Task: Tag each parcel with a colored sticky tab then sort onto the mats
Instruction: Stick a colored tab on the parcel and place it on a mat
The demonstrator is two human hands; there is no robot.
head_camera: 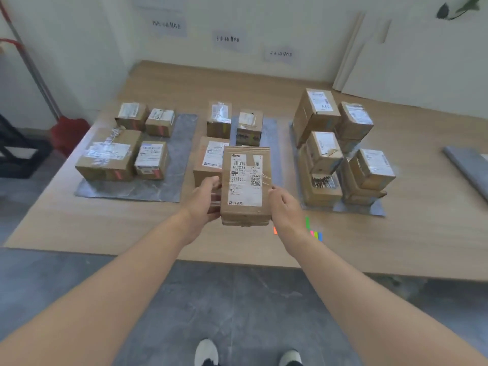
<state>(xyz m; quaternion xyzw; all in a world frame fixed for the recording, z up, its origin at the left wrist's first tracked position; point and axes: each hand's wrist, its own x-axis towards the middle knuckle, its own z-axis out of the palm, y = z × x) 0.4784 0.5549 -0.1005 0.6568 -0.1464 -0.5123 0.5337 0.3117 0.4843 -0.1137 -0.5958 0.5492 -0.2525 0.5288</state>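
Parcel (247, 184) held label up above the table (105, 220), gripped on its sides by the left hand (204, 198) and right hand (284, 207), fingers curled round its edges, before the middle mat (269, 128), sticky tabs (315, 233) laid beside the right wrist

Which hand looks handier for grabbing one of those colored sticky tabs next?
Probably right: the right hand sits just beside the sticky tabs on the table; the left hand grips the far side of the parcel.
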